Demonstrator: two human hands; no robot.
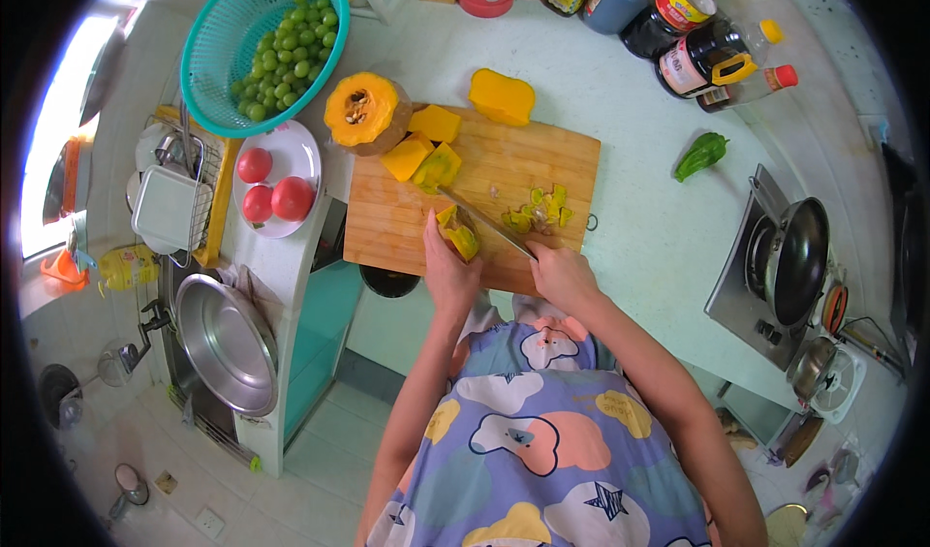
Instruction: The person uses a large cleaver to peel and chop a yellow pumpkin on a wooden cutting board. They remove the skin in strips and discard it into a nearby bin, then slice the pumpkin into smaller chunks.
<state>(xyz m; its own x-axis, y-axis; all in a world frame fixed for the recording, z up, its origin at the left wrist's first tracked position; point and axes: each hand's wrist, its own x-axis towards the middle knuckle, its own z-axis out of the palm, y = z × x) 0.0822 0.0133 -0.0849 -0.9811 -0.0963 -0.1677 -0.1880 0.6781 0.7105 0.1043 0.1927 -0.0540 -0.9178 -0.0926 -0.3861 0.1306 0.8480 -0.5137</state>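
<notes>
My left hand (452, 274) holds a partly peeled pumpkin chunk (461, 236) upright near the front edge of a wooden cutting board (407, 227). In my right hand (565, 274) is a kitchen knife (490, 223), its blade slanting up and left beside the chunk. Several cut pumpkin pieces (408, 156) lie at the board's upper left, one still with greenish patches. Next to them stands a pumpkin section (369, 114), its cut face showing seeds. Peel scraps (543, 211) are heaped at the right. Another pumpkin slab (503, 96) lies at the board's far edge.
A teal basket (211, 60) of green grapes (290, 56) and a plate (299, 151) with three tomatoes (289, 198) are at left. Sauce bottles (701, 56) line the back. A green pepper (702, 156) and a wok (798, 260) sit at right. A steel basin (225, 343) rests over the sink.
</notes>
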